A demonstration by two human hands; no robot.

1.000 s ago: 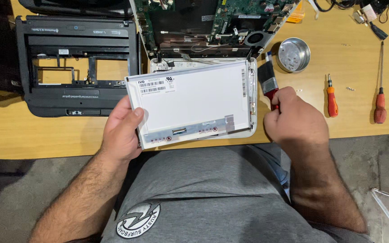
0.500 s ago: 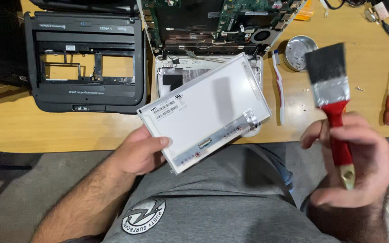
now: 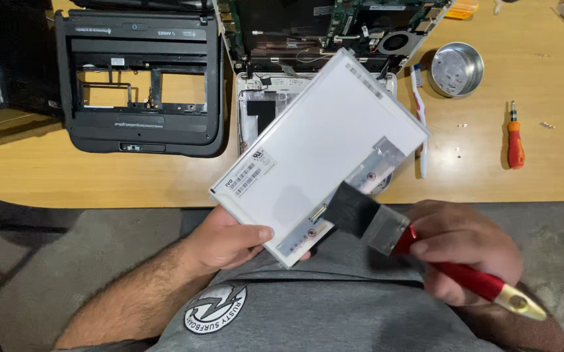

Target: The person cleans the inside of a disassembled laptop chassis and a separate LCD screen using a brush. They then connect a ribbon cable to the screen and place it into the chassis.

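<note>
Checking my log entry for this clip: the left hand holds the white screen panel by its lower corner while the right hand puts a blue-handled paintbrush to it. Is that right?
Not quite: the handle is red, not blue. The head view shows the right hand gripping a red-handled paintbrush, its black bristles on the white screen panel, which the left hand holds by its lower corner.

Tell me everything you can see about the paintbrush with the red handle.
The paintbrush is flat and wide, with black bristles, a dull silver metal band, a glossy red handle and a gold-coloured tip. The right hand grips the handle. It lies tilted, bristles up and to the left, resting on the lower edge of the white screen panel, which the left hand holds above the lap.
</note>
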